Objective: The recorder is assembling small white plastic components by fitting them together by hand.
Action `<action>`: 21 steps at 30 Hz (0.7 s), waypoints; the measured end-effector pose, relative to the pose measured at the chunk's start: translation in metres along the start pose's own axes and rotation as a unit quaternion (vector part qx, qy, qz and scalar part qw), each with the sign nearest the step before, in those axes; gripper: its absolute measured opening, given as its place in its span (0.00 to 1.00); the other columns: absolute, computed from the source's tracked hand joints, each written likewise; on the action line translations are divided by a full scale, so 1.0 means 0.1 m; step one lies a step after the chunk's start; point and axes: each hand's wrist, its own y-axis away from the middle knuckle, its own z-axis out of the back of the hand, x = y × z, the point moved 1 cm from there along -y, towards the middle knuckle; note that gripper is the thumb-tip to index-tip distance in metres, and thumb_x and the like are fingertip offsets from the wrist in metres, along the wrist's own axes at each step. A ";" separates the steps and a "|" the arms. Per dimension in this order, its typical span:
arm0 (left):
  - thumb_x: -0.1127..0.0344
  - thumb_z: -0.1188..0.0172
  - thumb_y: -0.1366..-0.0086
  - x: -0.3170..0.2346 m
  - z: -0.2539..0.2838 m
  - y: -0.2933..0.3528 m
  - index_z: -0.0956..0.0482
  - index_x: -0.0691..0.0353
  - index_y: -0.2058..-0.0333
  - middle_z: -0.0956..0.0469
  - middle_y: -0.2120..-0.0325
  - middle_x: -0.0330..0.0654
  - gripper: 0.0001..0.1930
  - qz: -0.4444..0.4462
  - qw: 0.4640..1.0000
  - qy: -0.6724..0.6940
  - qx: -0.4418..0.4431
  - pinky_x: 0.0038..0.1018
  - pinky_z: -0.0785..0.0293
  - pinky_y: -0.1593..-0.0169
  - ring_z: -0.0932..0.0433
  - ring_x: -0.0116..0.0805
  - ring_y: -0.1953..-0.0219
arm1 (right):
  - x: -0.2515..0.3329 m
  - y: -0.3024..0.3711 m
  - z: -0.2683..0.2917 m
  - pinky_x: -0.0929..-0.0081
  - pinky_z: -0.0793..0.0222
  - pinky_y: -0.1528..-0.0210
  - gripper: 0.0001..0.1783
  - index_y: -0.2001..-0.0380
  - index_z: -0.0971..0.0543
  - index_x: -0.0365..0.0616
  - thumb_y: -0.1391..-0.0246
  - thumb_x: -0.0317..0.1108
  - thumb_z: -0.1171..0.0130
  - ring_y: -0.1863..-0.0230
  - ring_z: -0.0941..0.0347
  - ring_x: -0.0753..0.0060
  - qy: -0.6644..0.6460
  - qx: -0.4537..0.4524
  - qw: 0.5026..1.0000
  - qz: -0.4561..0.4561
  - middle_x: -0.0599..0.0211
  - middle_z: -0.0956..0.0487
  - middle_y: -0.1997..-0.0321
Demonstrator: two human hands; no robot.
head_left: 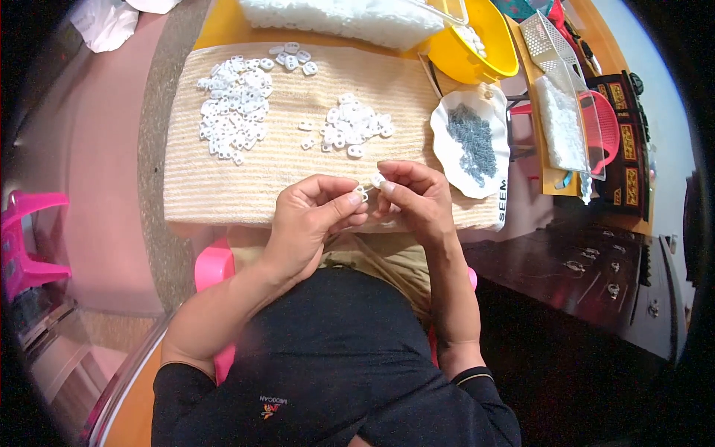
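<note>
Both hands meet above the near edge of a striped cream towel [294, 160]. My left hand [313, 212] pinches a small white plastic piece with round holes [360, 194] between thumb and fingertips. Right beside it, my right hand [421, 200] pinches another small white plastic piece [377, 179]. The two pieces are very close; whether they are joined I cannot tell. Beyond the hands lies a loose heap of white two-holed pieces [354, 128]. A larger heap of them [234, 112] spreads to the left, with a small cluster [293, 56] at the back.
On the right, a white scalloped tray [445, 145] holds many small dark grey parts [474, 141]. A yellow tub [500, 61] and a clear box of white pieces [342, 21] stand at the back. Farther right is another clear container [560, 123]. A pink stool [33, 242] stands left.
</note>
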 end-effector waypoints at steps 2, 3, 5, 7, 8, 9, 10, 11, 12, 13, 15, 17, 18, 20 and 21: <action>0.76 0.42 0.38 0.01 0.01 -0.01 0.25 0.67 0.61 0.21 0.69 0.45 0.07 -0.004 1.000 0.009 0.001 0.25 0.19 0.61 0.19 0.31 0.67 | -0.01 0.01 -0.05 0.77 0.25 0.69 0.14 0.56 0.24 0.31 0.48 0.21 0.43 0.74 0.26 0.75 -0.003 0.011 1.000 -0.017 0.60 0.21 0.70; 0.76 0.42 0.38 0.01 0.01 -0.02 0.25 0.67 0.61 0.21 0.69 0.46 0.07 -0.009 1.000 0.018 0.005 0.25 0.19 0.60 0.19 0.31 0.67 | -0.02 0.02 -0.06 0.78 0.26 0.68 0.15 0.55 0.24 0.31 0.48 0.21 0.43 0.73 0.26 0.75 -0.004 0.014 1.000 -0.021 0.60 0.21 0.69; 0.76 0.42 0.38 0.01 0.01 -0.02 0.25 0.67 0.60 0.20 0.68 0.46 0.07 -0.005 1.000 0.022 0.006 0.25 0.19 0.60 0.19 0.31 0.67 | -0.01 0.04 -0.10 0.80 0.27 0.68 0.15 0.55 0.24 0.30 0.48 0.20 0.42 0.72 0.26 0.76 -0.016 0.019 0.999 -0.033 0.60 0.20 0.67; 0.77 0.42 0.38 0.01 0.01 -0.02 0.25 0.67 0.60 0.20 0.68 0.46 0.07 -0.002 1.000 0.027 0.008 0.25 0.19 0.60 0.19 0.32 0.67 | 0.00 0.05 -0.12 0.80 0.26 0.66 0.15 0.54 0.24 0.32 0.47 0.22 0.41 0.70 0.25 0.77 -0.022 0.026 0.999 -0.041 0.63 0.20 0.66; 0.77 0.42 0.38 0.02 0.00 -0.02 0.25 0.67 0.60 0.20 0.68 0.46 0.07 0.001 1.000 0.025 0.006 0.25 0.19 0.60 0.19 0.32 0.67 | 0.01 0.06 -0.13 0.80 0.26 0.64 0.16 0.54 0.23 0.33 0.47 0.23 0.40 0.68 0.24 0.78 -0.026 0.033 0.998 -0.045 0.65 0.20 0.65; 0.77 0.42 0.39 0.02 0.00 -0.02 0.25 0.67 0.60 0.20 0.68 0.46 0.07 0.003 1.000 0.023 0.004 0.25 0.19 0.60 0.19 0.32 0.67 | 0.02 0.07 -0.14 0.80 0.26 0.64 0.16 0.54 0.23 0.33 0.47 0.23 0.40 0.68 0.24 0.78 -0.028 0.032 0.998 -0.048 0.65 0.20 0.65; 0.77 0.42 0.39 0.02 -0.01 -0.02 0.25 0.67 0.60 0.20 0.68 0.46 0.07 0.005 1.000 0.023 0.002 0.25 0.19 0.60 0.19 0.32 0.67 | 0.05 0.08 -0.15 0.80 0.26 0.63 0.16 0.54 0.24 0.33 0.47 0.23 0.41 0.67 0.23 0.78 -0.030 0.037 0.997 -0.065 0.64 0.20 0.64; 0.77 0.42 0.39 0.01 -0.01 -0.02 0.24 0.67 0.60 0.20 0.68 0.46 0.07 0.004 1.000 0.027 0.001 0.25 0.19 0.60 0.19 0.32 0.67 | 0.06 0.08 -0.16 0.80 0.26 0.62 0.16 0.53 0.24 0.33 0.47 0.23 0.41 0.66 0.23 0.77 -0.033 0.041 0.995 -0.081 0.62 0.20 0.62; 0.77 0.42 0.39 0.01 -0.02 -0.02 0.24 0.67 0.60 0.20 0.68 0.46 0.08 0.004 1.000 0.031 0.002 0.24 0.19 0.60 0.19 0.31 0.68 | 0.08 0.09 -0.17 0.80 0.26 0.62 0.16 0.53 0.24 0.33 0.47 0.23 0.41 0.66 0.23 0.77 -0.034 0.040 0.995 -0.083 0.62 0.20 0.62; 0.77 0.42 0.39 0.02 -0.02 -0.02 0.24 0.67 0.60 0.20 0.68 0.46 0.08 0.006 1.000 0.031 0.001 0.24 0.19 0.60 0.19 0.31 0.68 | 0.10 0.09 -0.18 0.80 0.26 0.61 0.17 0.53 0.24 0.33 0.47 0.23 0.41 0.65 0.23 0.76 -0.042 0.039 0.994 -0.093 0.61 0.20 0.62; 0.77 0.42 0.39 0.01 -0.01 -0.03 0.24 0.67 0.60 0.20 0.68 0.46 0.07 0.016 1.000 0.022 0.003 0.24 0.19 0.60 0.19 0.31 0.68 | 0.12 0.10 -0.19 0.80 0.26 0.60 0.17 0.52 0.24 0.32 0.47 0.23 0.41 0.63 0.23 0.76 -0.052 0.038 0.993 -0.103 0.61 0.20 0.61; 0.76 0.41 0.38 0.00 -0.03 -0.03 0.24 0.68 0.61 0.20 0.68 0.46 0.07 0.018 1.000 0.022 0.000 0.24 0.19 0.60 0.19 0.29 0.68 | 0.13 0.09 -0.18 0.80 0.26 0.59 0.16 0.53 0.24 0.32 0.47 0.24 0.41 0.62 0.23 0.76 -0.062 0.053 0.989 -0.123 0.61 0.20 0.62; 0.75 0.41 0.38 0.00 -0.03 -0.02 0.24 0.69 0.61 0.20 0.69 0.45 0.07 0.019 1.000 0.022 -0.002 0.23 0.20 0.61 0.20 0.28 0.68 | 0.14 0.10 -0.19 0.80 0.26 0.59 0.16 0.53 0.24 0.32 0.47 0.24 0.41 0.62 0.23 0.76 -0.063 0.052 0.989 -0.123 0.61 0.20 0.62; 0.75 0.41 0.38 -0.01 -0.04 -0.02 0.24 0.69 0.61 0.20 0.68 0.46 0.07 0.023 0.999 0.025 -0.002 0.23 0.19 0.61 0.20 0.28 0.68 | 0.16 0.10 -0.20 0.79 0.26 0.59 0.15 0.55 0.24 0.31 0.47 0.23 0.41 0.62 0.23 0.75 -0.078 0.057 0.988 -0.117 0.61 0.20 0.61; 0.75 0.41 0.38 -0.01 -0.04 -0.02 0.24 0.69 0.61 0.20 0.68 0.46 0.07 0.028 0.999 0.029 -0.002 0.23 0.19 0.61 0.20 0.28 0.69 | 0.15 0.10 -0.19 0.79 0.26 0.59 0.15 0.55 0.24 0.31 0.47 0.23 0.41 0.62 0.23 0.75 -0.079 0.056 0.988 -0.119 0.61 0.20 0.61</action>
